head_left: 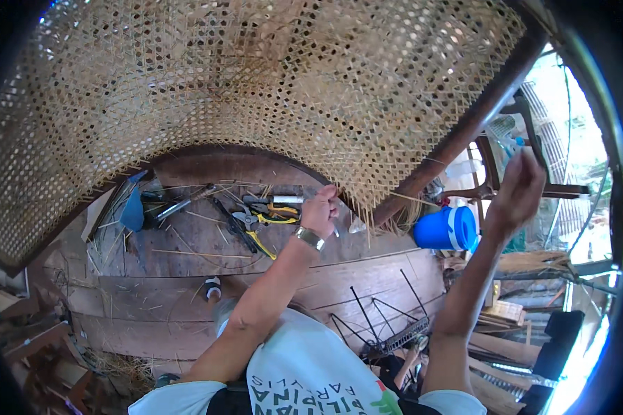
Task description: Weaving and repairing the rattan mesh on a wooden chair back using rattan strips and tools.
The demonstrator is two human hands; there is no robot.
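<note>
A large woven cane panel (pixel 256 90) in a dark wooden frame (pixel 439 162) spreads over the upper part of the view. Loose cane strand ends stick out at its lower corner. My left hand (pixel 320 213), with a metal-banded watch (pixel 310 238) on the wrist, is closed at the panel's curved lower edge; what its fingers pinch is hidden. Away from the panel, my right hand (pixel 520 185) is raised at the right with its fingers curled together. If it holds a strand, that is too fine to make out.
Below the panel, yellow-and-black hand pliers (pixel 253 221), a blue cloth-like piece (pixel 132 209) and cane scraps lie on a wooden surface (pixel 187 242). A blue bucket (pixel 439 228) stands at its right. Beyond are a wooden chair frame (pixel 488 173), a black wire rack (pixel 387 339) and stacked wood (pixel 502 346).
</note>
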